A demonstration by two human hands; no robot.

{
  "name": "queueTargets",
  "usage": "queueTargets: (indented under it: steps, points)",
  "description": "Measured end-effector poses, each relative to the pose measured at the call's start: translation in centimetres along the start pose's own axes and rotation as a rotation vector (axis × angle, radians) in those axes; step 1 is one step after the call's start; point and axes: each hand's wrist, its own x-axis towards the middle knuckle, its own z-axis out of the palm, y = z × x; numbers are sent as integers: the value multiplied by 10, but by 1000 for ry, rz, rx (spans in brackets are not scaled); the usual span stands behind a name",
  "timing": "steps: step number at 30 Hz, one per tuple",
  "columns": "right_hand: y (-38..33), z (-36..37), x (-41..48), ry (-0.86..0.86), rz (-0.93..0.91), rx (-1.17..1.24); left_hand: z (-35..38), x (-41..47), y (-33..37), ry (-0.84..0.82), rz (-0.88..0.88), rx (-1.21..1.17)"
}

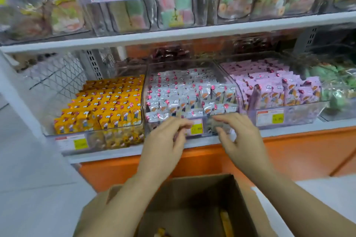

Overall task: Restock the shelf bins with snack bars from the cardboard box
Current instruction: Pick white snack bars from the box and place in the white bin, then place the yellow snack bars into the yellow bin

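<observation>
Three clear shelf bins stand side by side: one with yellow snack bars (107,104), a middle bin (150,129) with white snack bars (185,94), and one with pink snack bars (275,86). My left hand (165,140) and my right hand (237,134) hover at the middle bin's front wall, fingers loosely curled, holding nothing that I can see. Below my arms sits the open cardboard box (192,208), with a few yellow bars (226,221) showing inside.
A white shelf board (173,34) above carries clear tubs of coloured sweets. Green packets (339,82) lie to the right of the pink bin. An orange base panel (289,156) runs below the shelf. Pale floor lies to the left.
</observation>
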Motion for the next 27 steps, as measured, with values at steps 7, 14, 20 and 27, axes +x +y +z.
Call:
queueTargets:
  steps: [7,14,20,27]
  points:
    - [-15,46,-95,-282,281,73,5,-115,-85,-88,-314,68]
    - [9,109,-148,-530,443,63,19,-187,-143,-199,-671,40]
    - [31,171,-177,-947,560,80,49,-235,-194,-589,-992,123]
    - [29,235,-216,-1365,737,43,72,-263,-226,-835,-1268,131]
